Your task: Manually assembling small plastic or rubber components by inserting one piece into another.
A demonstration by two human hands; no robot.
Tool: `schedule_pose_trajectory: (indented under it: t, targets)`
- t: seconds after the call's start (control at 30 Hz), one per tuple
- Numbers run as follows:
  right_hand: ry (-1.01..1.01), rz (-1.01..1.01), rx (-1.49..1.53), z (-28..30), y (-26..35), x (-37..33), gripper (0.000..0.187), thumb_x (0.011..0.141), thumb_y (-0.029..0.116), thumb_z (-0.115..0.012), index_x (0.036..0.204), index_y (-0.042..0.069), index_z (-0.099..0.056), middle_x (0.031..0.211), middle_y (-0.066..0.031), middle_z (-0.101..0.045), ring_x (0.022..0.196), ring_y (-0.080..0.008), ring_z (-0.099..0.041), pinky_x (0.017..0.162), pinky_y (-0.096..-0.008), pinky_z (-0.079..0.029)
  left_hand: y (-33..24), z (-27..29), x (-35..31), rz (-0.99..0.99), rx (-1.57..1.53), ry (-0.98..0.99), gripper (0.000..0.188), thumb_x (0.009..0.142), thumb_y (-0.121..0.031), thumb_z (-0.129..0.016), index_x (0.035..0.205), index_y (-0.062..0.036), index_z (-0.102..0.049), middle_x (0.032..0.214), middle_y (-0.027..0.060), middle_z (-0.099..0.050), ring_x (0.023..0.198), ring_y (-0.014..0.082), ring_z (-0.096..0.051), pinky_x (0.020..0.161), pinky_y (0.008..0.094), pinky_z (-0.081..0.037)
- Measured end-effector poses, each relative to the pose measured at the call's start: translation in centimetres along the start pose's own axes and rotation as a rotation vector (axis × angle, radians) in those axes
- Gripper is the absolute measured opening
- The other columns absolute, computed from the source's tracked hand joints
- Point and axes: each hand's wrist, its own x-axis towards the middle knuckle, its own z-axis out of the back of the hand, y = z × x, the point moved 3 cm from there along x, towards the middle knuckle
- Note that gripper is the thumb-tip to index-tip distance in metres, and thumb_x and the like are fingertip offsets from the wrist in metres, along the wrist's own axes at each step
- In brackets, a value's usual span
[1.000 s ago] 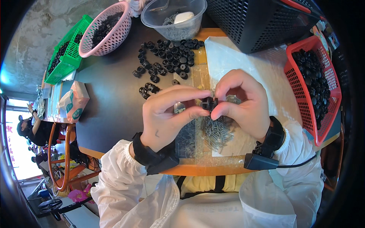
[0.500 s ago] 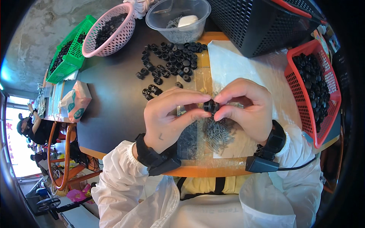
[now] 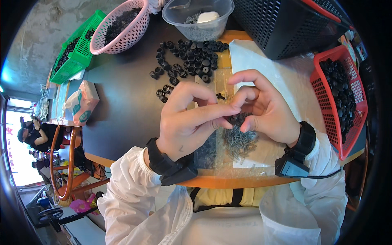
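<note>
My left hand [image 3: 185,120] is closed in a pinch, thumb and index brought together, over a heap of small metal screws [image 3: 241,143]. A small dark piece [image 3: 233,119] shows at its fingertips, mostly covered by them. Facing it, my right hand [image 3: 267,108] has its thumb and fingers apart; one fingertip meets the left index finger. Just beyond the left fingers is another small black part [image 3: 220,96]. Farther off, many round black plastic caps [image 3: 188,61] lie in a cluster on the dark tabletop [image 3: 122,110].
A red basket [image 3: 320,87] of black parts stands at right, beside a big black crate [image 3: 265,28]. A clear tub [image 3: 171,18] holds screws and a white block. At far left are a pink basket [image 3: 141,28], a green basket [image 3: 87,55] and a tissue pack [image 3: 87,102].
Both hands earlier pinched a black round part between them. Now the right fingers have spread and the left index reaches farther right. The view has shifted slightly.
</note>
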Motion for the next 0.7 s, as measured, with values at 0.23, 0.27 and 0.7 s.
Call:
schedule_pose_trajectory:
  t: [0.23, 0.27, 0.7]
  targets:
    - [0.094, 0.002, 0.107, -0.2, -0.3, -0.3, 0.049, 0.074, -0.002, -0.075, 0.109, 0.01, -0.043, 0.094, 0.0017, -0.048, 0.093, -0.0088, -0.054, 0.089, -0.0292, -0.045, -1.4, -0.6, 0.5, -0.136, 0.006, 0.042, 0.036, 0.061, 0.004, -0.079, 0.095, -0.006, -0.073, 0.081, 0.0041, -0.06, 0.064, 0.0135, -0.059, 0.055, 0.0235, -0.047]
    - [0.127, -0.008, 0.126, -0.2, -0.3, -0.3, 0.045, 0.075, -0.002, -0.075, 0.103, 0.01, -0.043, 0.093, 0.0019, -0.048, 0.092, -0.0085, -0.054, 0.089, -0.029, -0.045, -1.6, -0.7, 0.6, -0.133, 0.004, 0.042, 0.036, 0.061, 0.004, -0.079, 0.095, -0.006, -0.073, 0.081, 0.0041, -0.06, 0.064, 0.0135, -0.059, 0.055, 0.0235, -0.047]
    - [0.075, -0.058, 0.133, -1.2, 0.5, -0.3, 0.045, 0.074, -0.005, -0.075, 0.095, 0.011, -0.039, 0.093, 0.0008, -0.052, 0.092, -0.0094, -0.055, 0.085, -0.0266, -0.046, -2.0, -0.7, 0.2, -0.23, 0.109, 0.011, 0.034, 0.06, 0.002, -0.075, 0.093, -0.0037, -0.073, 0.076, 0.004, -0.063, 0.061, 0.0166, -0.061, 0.054, 0.0256, -0.049]
